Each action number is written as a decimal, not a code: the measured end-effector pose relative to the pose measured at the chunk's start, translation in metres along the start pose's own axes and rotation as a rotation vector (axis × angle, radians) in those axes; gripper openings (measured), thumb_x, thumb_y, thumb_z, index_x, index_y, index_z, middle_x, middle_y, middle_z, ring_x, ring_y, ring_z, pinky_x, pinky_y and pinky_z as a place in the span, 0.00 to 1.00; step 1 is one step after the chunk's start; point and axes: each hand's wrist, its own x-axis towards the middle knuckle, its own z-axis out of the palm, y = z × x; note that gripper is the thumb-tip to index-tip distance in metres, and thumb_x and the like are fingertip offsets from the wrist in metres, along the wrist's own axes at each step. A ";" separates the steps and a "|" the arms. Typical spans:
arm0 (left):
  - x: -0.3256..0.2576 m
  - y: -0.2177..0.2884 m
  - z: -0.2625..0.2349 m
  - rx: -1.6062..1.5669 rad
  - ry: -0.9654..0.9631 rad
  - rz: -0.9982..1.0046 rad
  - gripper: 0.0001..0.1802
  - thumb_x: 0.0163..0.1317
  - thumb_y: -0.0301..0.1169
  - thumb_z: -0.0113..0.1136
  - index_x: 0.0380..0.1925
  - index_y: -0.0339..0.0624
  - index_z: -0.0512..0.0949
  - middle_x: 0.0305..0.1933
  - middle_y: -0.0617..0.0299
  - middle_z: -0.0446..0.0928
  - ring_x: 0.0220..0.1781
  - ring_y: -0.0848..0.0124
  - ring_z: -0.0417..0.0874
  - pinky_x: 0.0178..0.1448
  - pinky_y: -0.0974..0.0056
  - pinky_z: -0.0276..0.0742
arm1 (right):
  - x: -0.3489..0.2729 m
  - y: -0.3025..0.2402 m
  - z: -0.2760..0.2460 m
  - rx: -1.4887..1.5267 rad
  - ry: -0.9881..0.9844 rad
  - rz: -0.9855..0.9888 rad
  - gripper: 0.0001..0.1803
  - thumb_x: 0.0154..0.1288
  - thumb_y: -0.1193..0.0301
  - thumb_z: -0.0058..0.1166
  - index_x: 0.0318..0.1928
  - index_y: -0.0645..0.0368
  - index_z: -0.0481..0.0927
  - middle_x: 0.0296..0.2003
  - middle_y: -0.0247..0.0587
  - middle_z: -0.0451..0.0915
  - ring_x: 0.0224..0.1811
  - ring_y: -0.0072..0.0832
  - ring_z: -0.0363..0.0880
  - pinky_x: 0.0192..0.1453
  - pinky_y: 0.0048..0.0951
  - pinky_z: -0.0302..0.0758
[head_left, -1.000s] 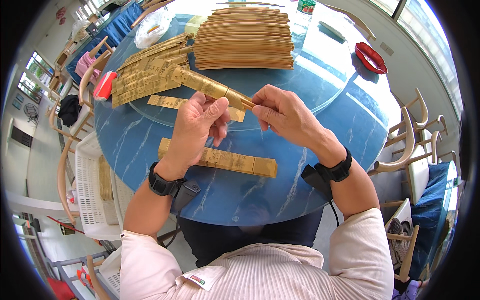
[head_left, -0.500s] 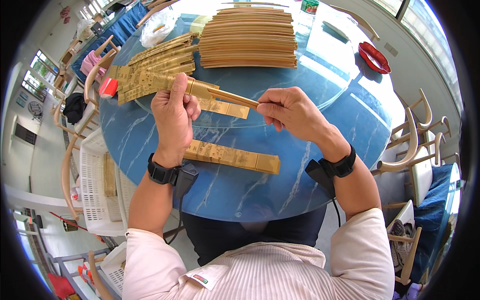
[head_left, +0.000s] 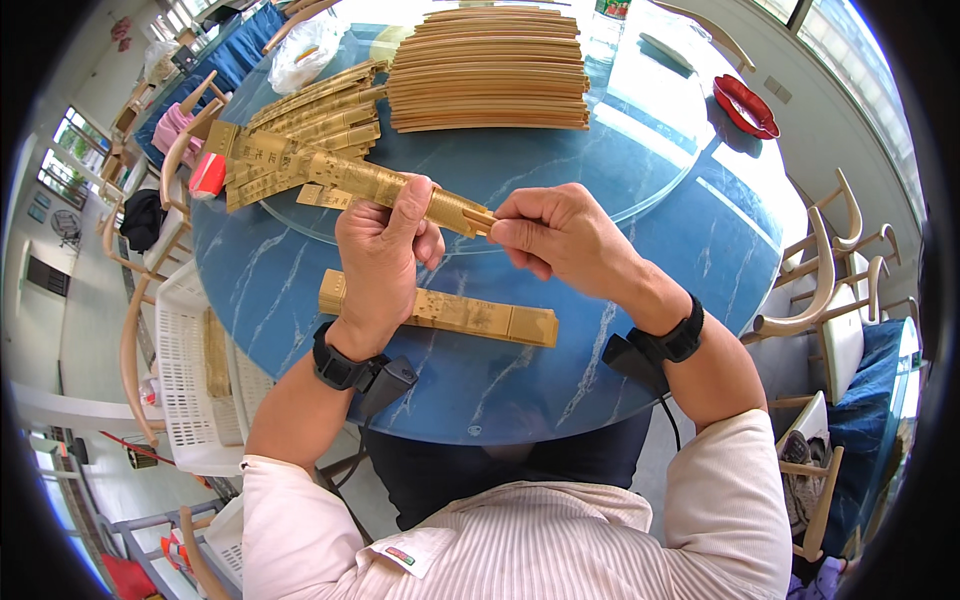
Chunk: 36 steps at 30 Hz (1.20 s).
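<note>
A person is sitting at a round blue marbled table (head_left: pixel 640 330), working a long gold sleeve (head_left: pixel 390 185) held above its glass turntable (head_left: pixel 620 150). To do this well, it seems wise to be keeping the sleeve steady and level while feeding the wooden piece straight in, without forcing it. The left hand (head_left: pixel 380 255) is curling closed around the sleeve's middle; the right hand (head_left: pixel 560 240) is pinching narrowly at a slim wooden end (head_left: pixel 483 220) poking from the sleeve's mouth. Left of them, a white basket (head_left: pixel 185 390) is sitting beside the table; loose gold sleeves (head_left: pixel 300 135) are lying beyond; another gold sleeve (head_left: pixel 440 312) is lying below the hands; a stack of wooden pieces (head_left: pixel 490 70) is standing farther back; a red dish (head_left: pixel 745 105) is resting far right.
</note>
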 end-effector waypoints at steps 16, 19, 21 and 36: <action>0.021 0.014 -0.021 -0.280 0.027 -0.024 0.17 0.79 0.43 0.64 0.34 0.44 0.79 0.27 0.71 0.69 0.23 0.79 0.69 0.26 0.69 0.64 | 0.006 0.009 -0.025 0.440 -0.040 -0.293 0.14 0.79 0.74 0.59 0.59 0.68 0.86 0.43 0.50 0.92 0.27 0.21 0.85 0.29 0.19 0.81; 0.020 0.012 -0.020 -0.315 -0.011 -0.038 0.15 0.81 0.42 0.61 0.40 0.43 0.79 0.27 0.72 0.68 0.24 0.80 0.66 0.28 0.70 0.63 | 0.007 0.011 -0.025 0.452 -0.057 -0.272 0.14 0.77 0.74 0.63 0.57 0.69 0.87 0.41 0.50 0.92 0.26 0.21 0.85 0.29 0.19 0.81; 0.018 0.011 -0.018 -0.314 -0.036 -0.029 0.15 0.81 0.42 0.60 0.41 0.42 0.80 0.27 0.72 0.68 0.24 0.80 0.66 0.27 0.71 0.63 | 0.008 0.011 -0.024 0.448 -0.064 -0.268 0.14 0.75 0.74 0.65 0.55 0.70 0.87 0.40 0.49 0.92 0.25 0.21 0.84 0.28 0.19 0.80; -0.012 -0.009 0.015 -0.042 -0.173 -0.103 0.16 0.78 0.40 0.65 0.40 0.36 0.84 0.28 0.66 0.78 0.22 0.79 0.74 0.25 0.71 0.71 | 0.003 0.015 0.006 0.294 0.039 -0.017 0.09 0.77 0.72 0.63 0.45 0.68 0.86 0.29 0.36 0.86 0.23 0.18 0.81 0.25 0.20 0.73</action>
